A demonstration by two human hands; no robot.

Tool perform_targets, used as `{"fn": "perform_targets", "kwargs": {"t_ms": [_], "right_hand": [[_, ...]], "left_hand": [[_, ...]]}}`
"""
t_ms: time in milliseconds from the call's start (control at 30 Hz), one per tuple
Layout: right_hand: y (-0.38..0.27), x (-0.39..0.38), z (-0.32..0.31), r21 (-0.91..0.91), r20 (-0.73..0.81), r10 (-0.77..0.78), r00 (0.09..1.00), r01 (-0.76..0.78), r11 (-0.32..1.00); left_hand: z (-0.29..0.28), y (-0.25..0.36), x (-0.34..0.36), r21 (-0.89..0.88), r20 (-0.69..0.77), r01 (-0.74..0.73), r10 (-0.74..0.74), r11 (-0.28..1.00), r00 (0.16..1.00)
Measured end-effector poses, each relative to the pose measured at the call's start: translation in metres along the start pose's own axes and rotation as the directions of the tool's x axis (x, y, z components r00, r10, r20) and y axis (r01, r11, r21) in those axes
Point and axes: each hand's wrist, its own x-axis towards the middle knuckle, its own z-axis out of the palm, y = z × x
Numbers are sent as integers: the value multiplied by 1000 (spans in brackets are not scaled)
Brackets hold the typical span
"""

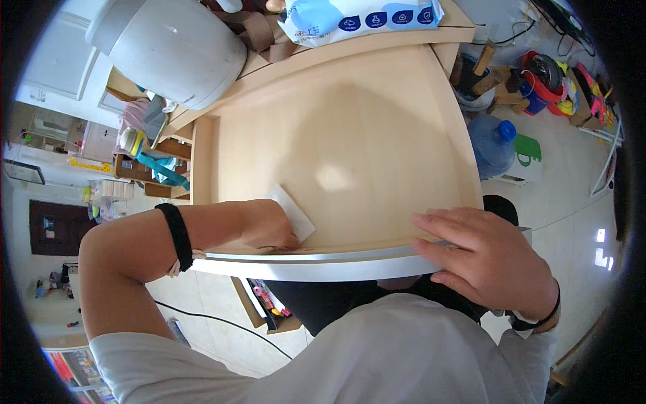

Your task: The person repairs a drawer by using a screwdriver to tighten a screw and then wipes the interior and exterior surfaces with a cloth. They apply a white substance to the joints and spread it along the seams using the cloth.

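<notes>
A pale wooden drawer (377, 114), pulled out toward me, shows its bare bottom. Inside it, near the front left, my left hand (268, 225) is closed on a white wipe (296, 214) and presses it against the wood just behind the front panel. Part of the wipe is hidden under the fingers. At the drawer's right front corner my right hand (488, 252) lies over the top of the white front panel (323, 269), fingers apart and stretched inward, holding nothing loose.
On the top beyond the drawer are a white rounded appliance (168, 54) and a white-and-blue wipes pack (367, 20). To the right stand a blue water jug (492, 145) and a red-and-blue bucket (538, 84). An open box (272, 310) lies below the drawer front.
</notes>
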Motion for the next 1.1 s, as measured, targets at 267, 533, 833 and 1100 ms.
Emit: {"fn": "perform_targets", "kwargs": {"t_ms": [267,533,833,1100], "right_hand": [[-3,0,4,94,32,112,993,-114,989],[1,-1,2,28,114,110,987,-114,993],[2,2,-2,106,107,98,989,-109,988],[5,-3,8,103,48,118,992,-122,987]], "left_hand": [[49,-44,-40,-43,-171,164,-169,986,971],[13,-127,-24,-263,-580,288,-389,921,715],[41,-212,-55,-376,-653,507,-610,775,448],[70,-203,-91,-264,-406,873,-868,409,284]]}}
